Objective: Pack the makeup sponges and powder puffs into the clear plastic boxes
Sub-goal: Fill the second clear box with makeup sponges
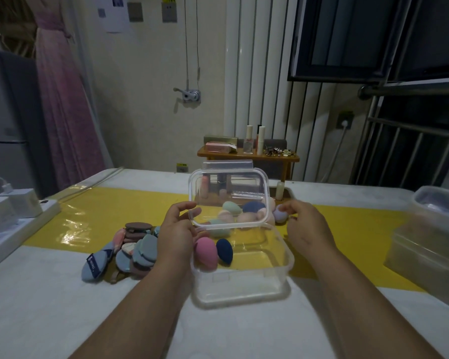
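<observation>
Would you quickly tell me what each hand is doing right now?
Left hand: closed on the raised clear lid of the open box.
Right hand: fingertips pinching a lavender sponge beside the box.

blue powder puff [95,265] ribbon, "6" legible, rest blurred

Single head-worn wide-angle view, looking forward and down, close over the table [62,307], the wall [145,73] beyond.

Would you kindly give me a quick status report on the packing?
Left hand holding clear lid up. Right hand pinching lavender sponge. Pink sponge and navy sponge in clear box. Powder puffs unpacked.
</observation>
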